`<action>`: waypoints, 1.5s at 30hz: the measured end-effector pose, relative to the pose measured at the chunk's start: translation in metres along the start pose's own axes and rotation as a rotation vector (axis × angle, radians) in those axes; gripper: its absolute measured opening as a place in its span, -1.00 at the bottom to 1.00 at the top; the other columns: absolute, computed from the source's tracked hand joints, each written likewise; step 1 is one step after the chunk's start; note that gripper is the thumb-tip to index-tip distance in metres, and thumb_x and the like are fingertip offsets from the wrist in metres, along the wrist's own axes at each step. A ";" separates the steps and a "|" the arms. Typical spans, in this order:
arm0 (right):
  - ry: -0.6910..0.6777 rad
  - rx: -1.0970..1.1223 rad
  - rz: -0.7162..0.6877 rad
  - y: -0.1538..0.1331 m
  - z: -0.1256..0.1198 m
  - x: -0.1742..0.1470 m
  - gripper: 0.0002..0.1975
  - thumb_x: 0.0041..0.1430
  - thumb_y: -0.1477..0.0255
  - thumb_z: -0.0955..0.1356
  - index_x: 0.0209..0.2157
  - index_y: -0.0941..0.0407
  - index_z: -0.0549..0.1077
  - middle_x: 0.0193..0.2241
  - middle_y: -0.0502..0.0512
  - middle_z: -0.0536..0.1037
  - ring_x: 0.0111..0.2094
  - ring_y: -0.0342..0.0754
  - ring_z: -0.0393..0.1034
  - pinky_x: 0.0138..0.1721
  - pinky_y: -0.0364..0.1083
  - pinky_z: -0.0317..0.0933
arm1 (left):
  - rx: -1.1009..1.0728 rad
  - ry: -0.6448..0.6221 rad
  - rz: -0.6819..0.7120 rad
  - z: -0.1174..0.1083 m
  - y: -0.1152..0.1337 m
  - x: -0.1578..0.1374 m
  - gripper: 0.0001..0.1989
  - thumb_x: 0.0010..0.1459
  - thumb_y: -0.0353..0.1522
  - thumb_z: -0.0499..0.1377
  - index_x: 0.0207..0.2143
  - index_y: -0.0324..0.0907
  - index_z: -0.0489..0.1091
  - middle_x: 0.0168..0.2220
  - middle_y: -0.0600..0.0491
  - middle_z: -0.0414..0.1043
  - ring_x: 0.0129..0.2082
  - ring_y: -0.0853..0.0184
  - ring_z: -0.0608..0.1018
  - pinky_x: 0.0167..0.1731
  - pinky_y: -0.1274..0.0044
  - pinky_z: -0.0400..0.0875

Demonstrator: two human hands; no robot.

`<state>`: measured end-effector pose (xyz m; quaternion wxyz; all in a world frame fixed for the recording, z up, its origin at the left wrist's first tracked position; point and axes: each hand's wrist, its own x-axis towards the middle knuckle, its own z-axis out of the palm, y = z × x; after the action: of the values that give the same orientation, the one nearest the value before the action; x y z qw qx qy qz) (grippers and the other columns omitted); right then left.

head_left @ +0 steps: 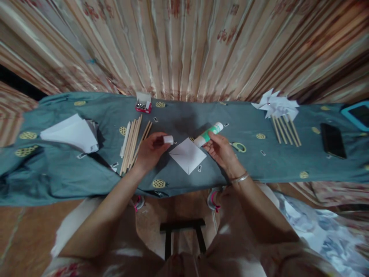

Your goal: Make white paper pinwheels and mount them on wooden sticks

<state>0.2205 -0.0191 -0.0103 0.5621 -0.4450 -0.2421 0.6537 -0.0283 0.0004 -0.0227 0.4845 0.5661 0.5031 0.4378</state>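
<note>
Between my hands a white paper square (188,157) lies turned on its corner, with slits running in from its corners. My right hand (220,151) is closed around a green and white glue stick (208,134), its uncapped end tilted down by the paper's upper right edge. Pinched in my left hand (152,151) is the white glue stick cap (168,140), just left of the paper. Beside that hand lie several wooden sticks (133,142) and a white stick (125,139). Green-handled scissors (239,147) rest right of my right hand, partly hidden behind it.
A stack of white paper (72,134) lies at the left of the cloth-covered table (178,115). An open red box of pins (143,104) stands at the back. Finished paper pinwheels (278,105) on sticks, a black phone (333,140) and a blue-framed device (359,115) lie right.
</note>
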 end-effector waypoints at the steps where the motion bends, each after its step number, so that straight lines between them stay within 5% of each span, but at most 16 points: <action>1: -0.018 0.041 0.020 0.000 0.000 0.000 -0.67 -0.13 0.27 0.62 -0.42 0.14 0.54 -0.53 -0.02 0.63 -0.50 -0.16 0.53 -0.38 -0.23 0.48 | -0.114 -0.017 -0.047 0.004 0.001 -0.003 -0.64 -0.07 -0.29 0.40 -0.18 -0.17 0.50 -0.24 -0.01 0.61 -0.24 0.23 0.62 -0.12 0.36 0.54; 5: -0.089 0.141 0.065 0.001 0.002 -0.004 -0.73 -0.11 0.37 0.60 -0.38 0.12 0.55 -0.43 0.03 0.70 -0.37 -0.10 0.62 -0.21 -0.16 0.55 | -0.293 -0.037 -0.166 0.016 0.008 -0.012 -0.59 -0.16 -0.30 0.48 -0.23 -0.17 0.51 -0.25 0.01 0.61 -0.24 0.28 0.61 -0.12 0.40 0.52; 11: -0.115 0.116 0.054 0.009 0.007 -0.007 -0.77 -0.12 0.43 0.59 -0.37 0.10 0.57 -0.43 -0.01 0.71 -0.38 -0.08 0.64 -0.22 -0.14 0.57 | -0.332 -0.058 -0.159 0.023 0.010 -0.013 -0.59 -0.17 -0.30 0.50 -0.23 -0.17 0.53 -0.26 0.02 0.62 -0.26 0.29 0.61 -0.15 0.41 0.54; 45: -0.178 0.054 0.103 0.023 0.024 -0.006 -0.59 -0.29 0.21 0.67 -0.45 0.15 0.60 -0.51 0.01 0.69 -0.50 -0.09 0.62 -0.38 -0.23 0.55 | -0.037 -0.042 0.036 0.027 0.019 -0.022 -0.57 -0.09 -0.19 0.45 -0.15 -0.16 0.58 -0.10 -0.06 0.64 -0.16 0.19 0.66 -0.07 0.35 0.58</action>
<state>0.1878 -0.0258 -0.0154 0.5158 -0.3817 -0.2499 0.7251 -0.0018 -0.0248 -0.0083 0.4974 0.5750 0.4744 0.4438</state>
